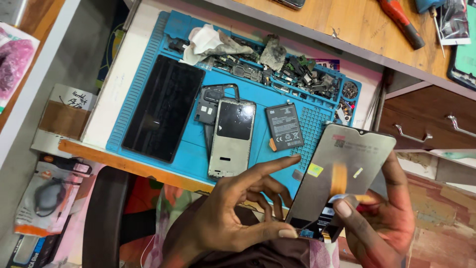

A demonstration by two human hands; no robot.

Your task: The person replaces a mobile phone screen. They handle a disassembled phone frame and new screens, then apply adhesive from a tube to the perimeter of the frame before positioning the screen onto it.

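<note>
Over the near edge of the blue repair mat [148, 89], a detached phone screen panel [347, 173] is held tilted, its grey metallic back turned up toward the camera. The panel is gripped by the right hand [382, 223], with the thumb pressed on the lower back near an orange flex ribbon [339, 178] and the fingers wrapped behind the right edge; that hand is closed on the panel. The left hand [233, 213] is beside the panel's left edge, index finger extended and touching the upper left edge, thumb near the lower corner; the remaining fingers are curled. Whether it truly pinches the panel cannot be told.

On the mat, apart from the hands, are noted: a large black tablet-like slab [163, 106] at left, a silver phone mid-frame [232, 139] lying over a dark back cover [210, 101], and a black battery [284, 126] just to its right. Along the mat's far compartments a heap of small circuit parts [297, 72] and a crumpled white cloth [208, 42] are seen. A wooden drawer unit [426, 119] stands at right.
</note>
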